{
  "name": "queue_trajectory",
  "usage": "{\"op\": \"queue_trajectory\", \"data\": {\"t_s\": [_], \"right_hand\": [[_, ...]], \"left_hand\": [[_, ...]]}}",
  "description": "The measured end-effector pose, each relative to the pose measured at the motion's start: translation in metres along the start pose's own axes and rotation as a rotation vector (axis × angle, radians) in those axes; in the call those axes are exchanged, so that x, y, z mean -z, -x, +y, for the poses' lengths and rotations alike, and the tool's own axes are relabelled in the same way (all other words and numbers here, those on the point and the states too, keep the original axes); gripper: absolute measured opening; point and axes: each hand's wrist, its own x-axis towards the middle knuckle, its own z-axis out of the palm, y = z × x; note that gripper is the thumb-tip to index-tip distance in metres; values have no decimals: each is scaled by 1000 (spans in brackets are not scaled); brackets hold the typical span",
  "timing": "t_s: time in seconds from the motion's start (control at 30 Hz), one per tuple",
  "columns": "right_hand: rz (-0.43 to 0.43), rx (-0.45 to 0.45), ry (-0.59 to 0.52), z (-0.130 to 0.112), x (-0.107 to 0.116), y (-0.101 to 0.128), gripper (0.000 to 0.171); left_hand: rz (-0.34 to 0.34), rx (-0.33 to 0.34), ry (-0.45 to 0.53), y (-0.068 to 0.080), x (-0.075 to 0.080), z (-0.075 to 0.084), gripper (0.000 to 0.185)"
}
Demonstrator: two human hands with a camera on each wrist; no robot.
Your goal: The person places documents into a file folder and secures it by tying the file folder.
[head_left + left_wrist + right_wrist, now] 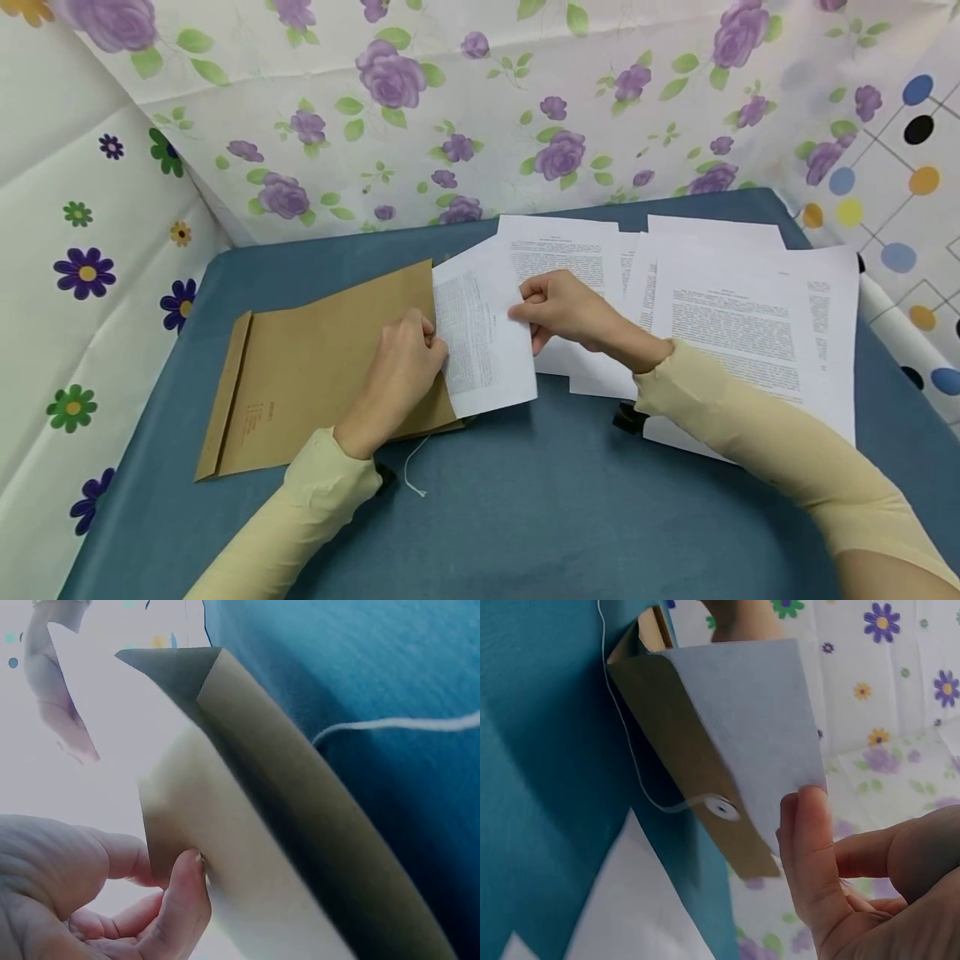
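A brown paper document envelope (315, 367) lies on the left of the table. Printed paper (480, 342) sticks out of its right-hand mouth, the rest hidden inside. My left hand (397, 375) pinches the envelope's upper panel at the mouth; in the left wrist view, thumb and finger meet on that panel (217, 840) and the mouth gapes. My right hand (566, 312) pinches the paper's outer edge between thumb and fingers. In the right wrist view the paper (750, 720) rises over the flap, which has a white button (722, 808) with a string (626, 742) tied to it.
Several overlapping printed sheets (731, 333) cover the table's right side, partly under my right forearm. A black clip-like object (628, 418) sits by their lower left edge. Blue cloth covers the table (525, 517). Flower-printed sheeting (480, 108) stands behind it.
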Motion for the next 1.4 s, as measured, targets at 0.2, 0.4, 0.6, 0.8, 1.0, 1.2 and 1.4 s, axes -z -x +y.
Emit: {"op": "queue_trajectory", "data": {"t_s": [0.2, 0.4, 0.6, 0.8, 1.0, 1.2, 1.4], "right_hand": [[-36, 26, 19, 3, -21, -12, 13], [-33, -7, -15, 6, -21, -10, 14], [-36, -12, -41, 11, -30, -12, 10], [-33, -14, -72, 10, -52, -18, 12], [41, 111, 125, 0, -60, -16, 13], [24, 190, 202, -12, -66, -14, 20], [-25, 144, 234, -21, -65, -15, 21]], "left_hand": [[-1, -4, 8, 0, 0, 1, 7], [-1, 0, 12, 1, 1, 2, 6], [4, 0, 6, 0, 2, 2, 5], [2, 21, 8, -1, 2, 1, 7], [-4, 5, 19, 1, 1, 0, 6], [-9, 0, 14, -1, 0, 0, 7], [-16, -8, -6, -2, 0, 1, 7]]}}
